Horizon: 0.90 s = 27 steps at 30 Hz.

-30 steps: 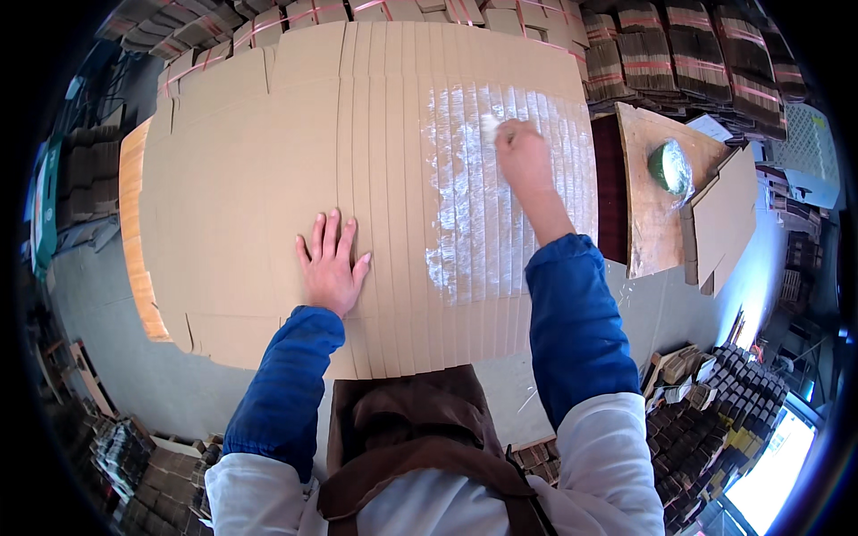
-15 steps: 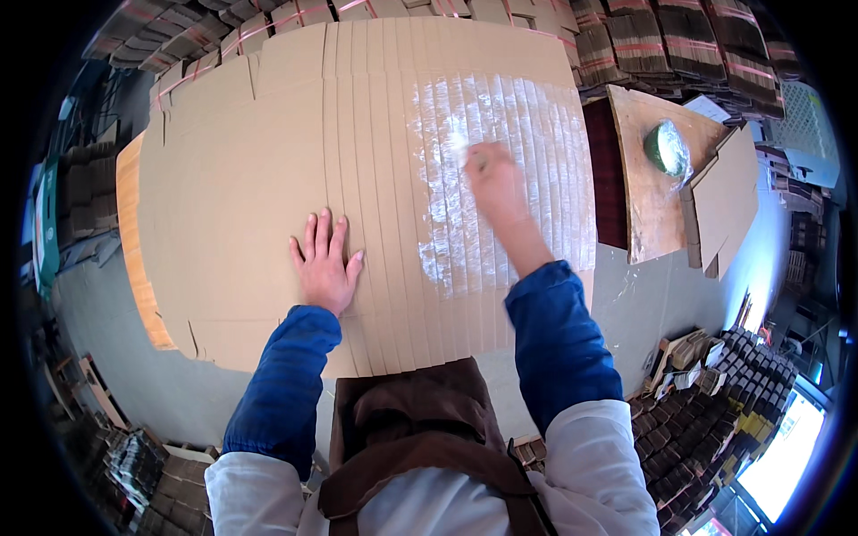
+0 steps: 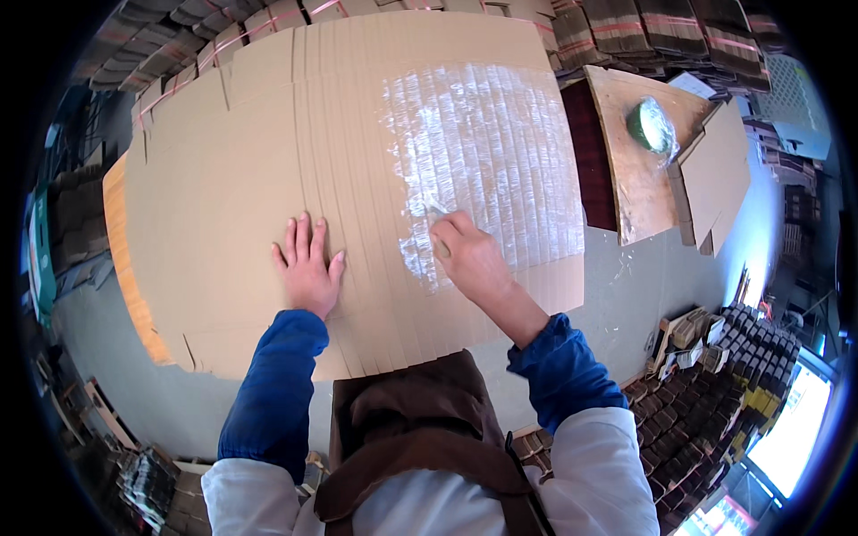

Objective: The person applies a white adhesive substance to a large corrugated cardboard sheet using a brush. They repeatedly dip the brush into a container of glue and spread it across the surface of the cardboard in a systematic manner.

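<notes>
A fanned stack of brown cardboard sheets (image 3: 223,179) spreads out in front of me, its overlapping edges forming narrow strips. Wet white paste (image 3: 500,152) coats the strips on the right part. My right hand (image 3: 474,261) is closed round the short handle of a brush (image 3: 433,205), whose pale tip touches the left border of the pasted area. The bristles are hard to make out against the paste. My left hand (image 3: 309,268) lies flat on the uncoated cardboard, fingers spread, holding nothing.
On the right, a wooden board (image 3: 617,116) carries a green bowl (image 3: 651,128) wrapped in clear plastic film, with cut cardboard pieces (image 3: 715,174) beside it. Bundled cardboard stacks (image 3: 617,31) line the back. More dark stacks (image 3: 688,420) stand at the lower right.
My right hand has swept the brush nearer to me and to the left across the paste. My left hand stays flat on the cardboard. The whole view has shifted slightly.
</notes>
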{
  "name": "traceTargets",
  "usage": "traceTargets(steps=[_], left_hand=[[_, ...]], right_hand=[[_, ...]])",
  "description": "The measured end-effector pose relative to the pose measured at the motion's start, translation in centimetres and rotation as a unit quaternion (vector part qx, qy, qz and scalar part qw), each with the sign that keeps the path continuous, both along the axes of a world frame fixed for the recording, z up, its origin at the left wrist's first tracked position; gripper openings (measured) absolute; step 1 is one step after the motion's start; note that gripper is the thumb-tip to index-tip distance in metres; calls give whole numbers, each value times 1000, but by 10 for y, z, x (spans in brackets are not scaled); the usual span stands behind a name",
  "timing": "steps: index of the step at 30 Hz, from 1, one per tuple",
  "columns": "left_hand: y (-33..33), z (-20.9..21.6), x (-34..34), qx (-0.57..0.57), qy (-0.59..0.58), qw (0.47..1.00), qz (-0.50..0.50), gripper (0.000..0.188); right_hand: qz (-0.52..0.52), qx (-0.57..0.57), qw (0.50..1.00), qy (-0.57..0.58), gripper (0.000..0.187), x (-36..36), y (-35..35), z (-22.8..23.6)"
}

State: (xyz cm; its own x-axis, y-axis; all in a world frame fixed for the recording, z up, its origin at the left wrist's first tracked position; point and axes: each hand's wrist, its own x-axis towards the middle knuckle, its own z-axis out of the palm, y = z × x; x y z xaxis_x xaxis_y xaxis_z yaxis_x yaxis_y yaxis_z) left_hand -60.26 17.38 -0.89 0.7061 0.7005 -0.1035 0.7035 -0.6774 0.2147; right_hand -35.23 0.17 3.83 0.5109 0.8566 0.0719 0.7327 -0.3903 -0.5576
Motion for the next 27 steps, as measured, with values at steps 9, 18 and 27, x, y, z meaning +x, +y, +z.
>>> traceTargets(steps=[9,18,27], left_hand=[[0,2,-1,8,9,1000,-4,62],[0,-1,1,19,-2,1000,-10,62],[1,1,-1,19,-1,1000,-8,60]], right_hand=[[-48,14,998,47,12,23,-28,12],[-137,9,989,60,16,60,-12,5],[-162,4,987,22,13,76,-8,4]])
